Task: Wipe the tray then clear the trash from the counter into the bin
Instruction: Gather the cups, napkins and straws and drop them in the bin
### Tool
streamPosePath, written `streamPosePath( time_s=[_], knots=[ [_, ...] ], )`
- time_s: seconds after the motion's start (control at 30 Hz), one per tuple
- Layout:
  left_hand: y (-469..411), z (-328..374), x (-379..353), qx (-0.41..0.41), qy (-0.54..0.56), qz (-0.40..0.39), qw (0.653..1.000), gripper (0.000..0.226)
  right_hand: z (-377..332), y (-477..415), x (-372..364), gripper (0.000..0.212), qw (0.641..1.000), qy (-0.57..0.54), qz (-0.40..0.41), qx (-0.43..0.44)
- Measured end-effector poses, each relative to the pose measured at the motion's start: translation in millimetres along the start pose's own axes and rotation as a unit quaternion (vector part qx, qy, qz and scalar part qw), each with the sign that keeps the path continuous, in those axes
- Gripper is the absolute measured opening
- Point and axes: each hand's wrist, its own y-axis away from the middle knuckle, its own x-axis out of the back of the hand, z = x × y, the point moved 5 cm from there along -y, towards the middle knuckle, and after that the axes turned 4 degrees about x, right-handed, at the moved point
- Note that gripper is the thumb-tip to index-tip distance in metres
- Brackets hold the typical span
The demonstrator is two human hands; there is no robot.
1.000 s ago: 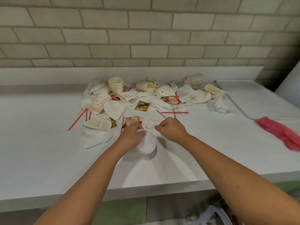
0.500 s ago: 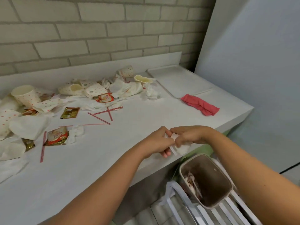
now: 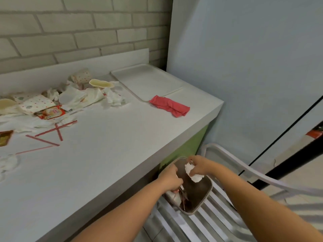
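Observation:
Both hands are over the bin (image 3: 203, 206), a small brown one standing on a slatted chair beside the counter. My right hand (image 3: 201, 165) grips a crumpled white napkin (image 3: 193, 173) above the bin's opening. My left hand (image 3: 170, 178) is curled at the bin's left rim; whether it holds anything I cannot tell. Straws and paper lie inside the bin. On the white counter (image 3: 104, 145) the trash pile (image 3: 73, 96) of paper cups, napkins, sachets and red straws (image 3: 52, 131) lies at the left. The white tray (image 3: 145, 81) sits at the back right corner.
A red cloth (image 3: 169, 106) lies on the counter, overlapping the tray's near edge. The chair (image 3: 227, 215) with pale slats and a curved armrest stands below the counter's right end. A blue-grey wall panel closes off the right side; a brick wall runs behind.
Both hands went from the trash pile, across the counter's front edge, down to the bin, carrying the white napkin. My view swung right and down with them.

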Motion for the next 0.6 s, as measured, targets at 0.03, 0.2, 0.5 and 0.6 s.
streamPosePath(
  time_s=[0.03, 0.2, 0.5, 0.6],
  knots=[
    [-5, -2, -4, -0.005, -0.012, 0.004, 1.0, 0.058, 6, -3, -4, 0.065, 1.0, -0.002, 0.011, -0.005],
    [-19, -5, -11, -0.008, -0.051, 0.001, 0.999, 0.074, 7, -7, -8, 0.068, 1.0, -0.021, 0.017, 0.014],
    [-1, 19, 25, -0.068, -0.072, 0.087, 0.991, 0.041, -37, -3, 9, 0.047, 0.994, 0.021, -0.101, 0.029],
    [20, 29, 47, -0.104, -0.079, 0.15, 0.98, 0.024, -66, 3, 21, 0.04, 0.99, 0.03, -0.133, 0.037]
  ],
)
